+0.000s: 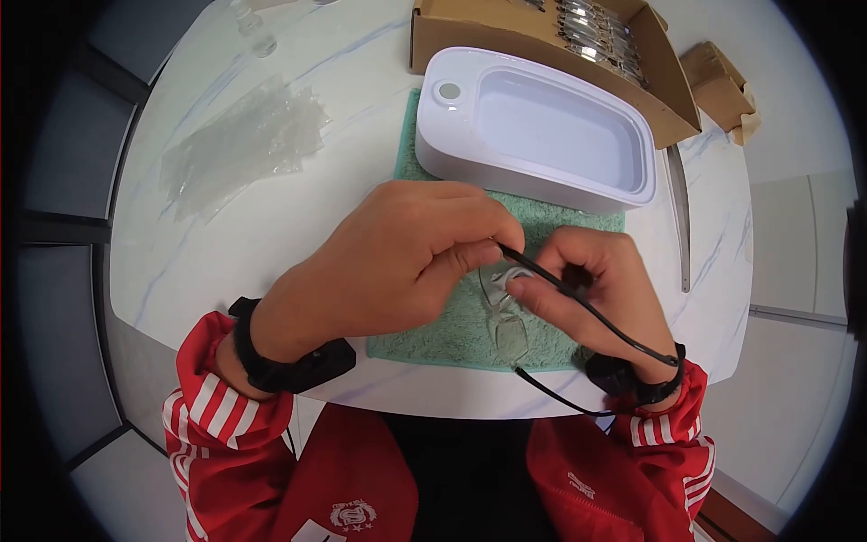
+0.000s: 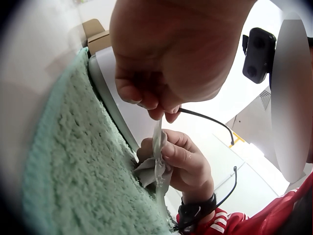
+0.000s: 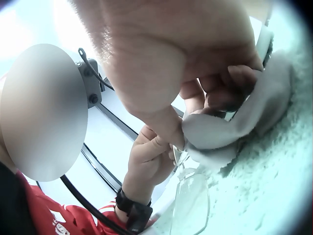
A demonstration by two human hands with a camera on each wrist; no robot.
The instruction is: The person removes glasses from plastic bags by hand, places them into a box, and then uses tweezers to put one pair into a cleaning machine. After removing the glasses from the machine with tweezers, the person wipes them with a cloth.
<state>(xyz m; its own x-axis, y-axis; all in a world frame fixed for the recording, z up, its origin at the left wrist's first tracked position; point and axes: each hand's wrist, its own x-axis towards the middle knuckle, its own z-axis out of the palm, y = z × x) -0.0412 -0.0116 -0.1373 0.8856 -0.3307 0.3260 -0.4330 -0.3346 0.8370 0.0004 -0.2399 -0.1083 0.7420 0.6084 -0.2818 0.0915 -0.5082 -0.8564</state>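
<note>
A pair of glasses [image 1: 511, 338] with clear lenses and thin black temples is held over the green towel [image 1: 433, 336]. My left hand [image 1: 388, 257] pinches it at the hinge of one temple, thumb against forefinger. Around the lens nearest that hinge, my right hand [image 1: 596, 280] presses a whitish cloth [image 3: 215, 129] between thumb and fingers. The other lens hangs uncovered toward the table's front edge. One temple [image 1: 591, 312] crosses in front of the right hand, while the other reaches toward the right wrist.
Behind the hands stands a white basin-like device [image 1: 433, 135] on the towel. A cardboard box [image 1: 497, 32] with several pairs of glasses sits at the back. Clear plastic sleeves [image 1: 244, 149] and a small bottle [image 1: 256, 34] lie left; a metal strip [image 1: 680, 221] lies right.
</note>
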